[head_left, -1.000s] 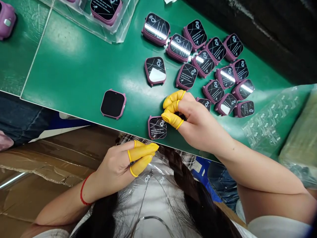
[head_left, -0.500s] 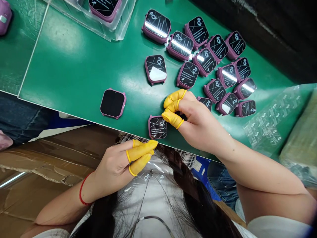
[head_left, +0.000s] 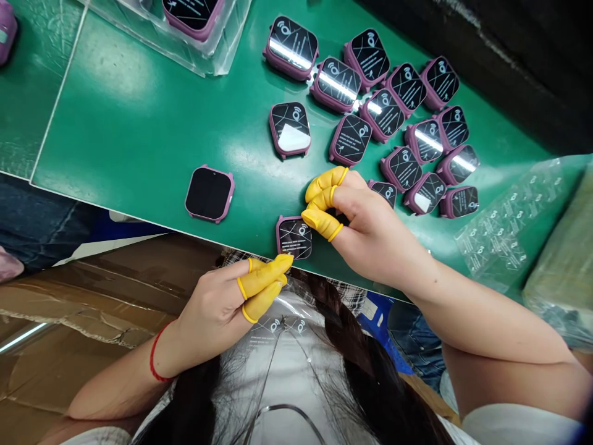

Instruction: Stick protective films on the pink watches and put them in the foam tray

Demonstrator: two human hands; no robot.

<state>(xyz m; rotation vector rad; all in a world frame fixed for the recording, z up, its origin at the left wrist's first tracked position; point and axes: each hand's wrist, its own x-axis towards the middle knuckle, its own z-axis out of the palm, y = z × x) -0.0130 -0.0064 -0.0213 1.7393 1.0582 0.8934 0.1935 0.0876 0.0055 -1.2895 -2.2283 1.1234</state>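
Observation:
My left hand [head_left: 231, 300], with yellow finger cots, is pinched closed at the table's front edge. From its fingertips hangs a clear film sheet [head_left: 296, 306] printed with white logos. My right hand [head_left: 356, 213], also in yellow finger cots, has its fingers curled together; whatever lies between them is hidden. Beside its thumb, a purple smartwatch case [head_left: 295, 238] lies face up with printed film over its screen, partly covered by the fingers. Further left lies another purple watch case [head_left: 210, 193] with a plain black screen.
Several purple watch cases [head_left: 354, 139] with printed films lie grouped on the green tabletop [head_left: 139, 123]. A clear plastic tray [head_left: 210, 59] holding a watch stands at the top. Clear printed film sheets [head_left: 503, 228] lie at right, next to a stacked bundle [head_left: 563, 259]. Cardboard [head_left: 92, 309] is below left.
My left fingertips have risen slightly toward the nearest watch case and now overlap its lower edge. My right hand has hardly moved; the view has shifted a little.

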